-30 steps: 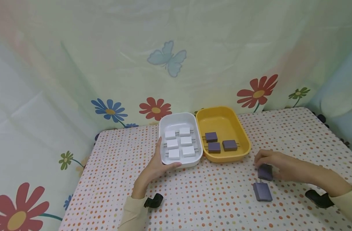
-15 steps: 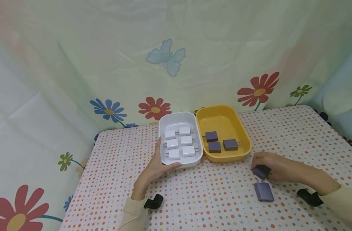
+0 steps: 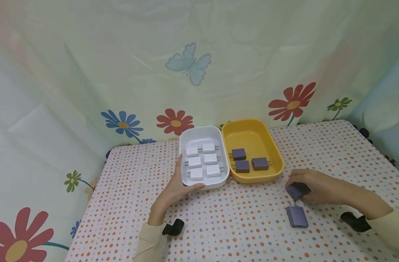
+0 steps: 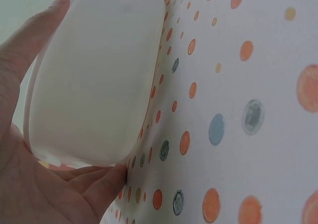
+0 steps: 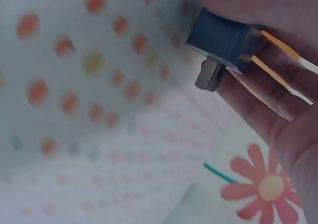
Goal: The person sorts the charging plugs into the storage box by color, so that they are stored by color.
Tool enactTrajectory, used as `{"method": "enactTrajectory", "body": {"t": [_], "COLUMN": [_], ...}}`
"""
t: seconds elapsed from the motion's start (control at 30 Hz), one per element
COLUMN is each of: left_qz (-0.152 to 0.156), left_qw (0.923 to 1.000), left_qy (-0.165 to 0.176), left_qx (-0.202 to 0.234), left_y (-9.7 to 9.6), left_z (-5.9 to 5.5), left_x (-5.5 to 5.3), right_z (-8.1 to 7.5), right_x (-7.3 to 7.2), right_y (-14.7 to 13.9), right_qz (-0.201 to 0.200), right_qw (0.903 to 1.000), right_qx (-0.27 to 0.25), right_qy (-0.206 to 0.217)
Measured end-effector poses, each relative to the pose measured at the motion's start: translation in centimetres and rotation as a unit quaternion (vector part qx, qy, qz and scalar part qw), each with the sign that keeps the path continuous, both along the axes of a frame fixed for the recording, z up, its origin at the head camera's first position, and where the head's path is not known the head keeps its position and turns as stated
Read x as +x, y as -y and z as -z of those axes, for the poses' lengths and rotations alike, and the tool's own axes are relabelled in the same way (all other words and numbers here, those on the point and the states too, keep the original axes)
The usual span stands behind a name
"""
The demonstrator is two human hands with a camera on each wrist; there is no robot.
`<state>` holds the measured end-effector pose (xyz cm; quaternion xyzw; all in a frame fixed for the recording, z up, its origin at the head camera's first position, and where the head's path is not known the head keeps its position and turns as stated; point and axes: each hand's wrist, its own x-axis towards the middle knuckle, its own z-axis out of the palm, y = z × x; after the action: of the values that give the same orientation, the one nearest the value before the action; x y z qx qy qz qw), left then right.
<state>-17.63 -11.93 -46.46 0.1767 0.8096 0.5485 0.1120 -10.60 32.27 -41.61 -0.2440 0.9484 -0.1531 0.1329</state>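
Observation:
My right hand pinches a dark purple charger plug between thumb and fingers. In the right wrist view, the held charger plug is tilted with its metal prongs sticking out past the fingers. Just below it in the head view, a second purple charger plug lies on the table, prongs facing away from me. My left hand holds the near left corner of a white tray, thumb along the front and fingers along the side. The left wrist view shows the tray wall between thumb and fingers.
Several white charger plugs lie in two columns inside the white tray. Against its right side stands a yellow tray holding three purple charger plugs. A dotted cloth covers the table, and a flowered curtain hangs behind it.
The right hand has tilted the purple charger plug it holds, so its prongs now show below the hand. The left hand stays at the white tray.

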Motion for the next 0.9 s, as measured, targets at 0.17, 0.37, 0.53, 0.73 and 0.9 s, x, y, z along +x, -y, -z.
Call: {"method": "enactTrajectory", "body": {"t": [0.17, 0.37, 0.53, 0.73, 0.9], "left_qz": [-0.004, -0.001, -0.002, 0.0, 0.001], "left_qw": [0.9999, 1.0, 1.0, 1.0, 0.9999], "left_qy": [-0.01, -0.007, -0.008, -0.008, -0.01], "left_qx": [0.005, 0.004, 0.004, 0.005, 0.005], "left_y": [0.5, 0.4, 0.2, -0.1, -0.2], "left_z": [0.0, 0.2, 0.2, 0.2, 0.3], "left_x": [-0.1, -0.2, -0.2, -0.2, -0.2], "right_z": [-2.4, -5.7, -7.2, -6.5, -4.5], "right_x": [-1.9, -4.9, -7.6, -10.7, -12.7], "right_y": [-0.1, 0.9, 3.1, 5.6, 6.6], "right_qz": [0.003, 0.008, -0.004, -0.022, -0.031], "right_qw": [0.9986, 0.9946, 0.9947, 0.9958, 0.9974], "right_qx": [0.003, -0.012, -0.048, -0.046, -0.048], "right_qy": [-0.052, -0.102, -0.091, -0.076, -0.044]}}
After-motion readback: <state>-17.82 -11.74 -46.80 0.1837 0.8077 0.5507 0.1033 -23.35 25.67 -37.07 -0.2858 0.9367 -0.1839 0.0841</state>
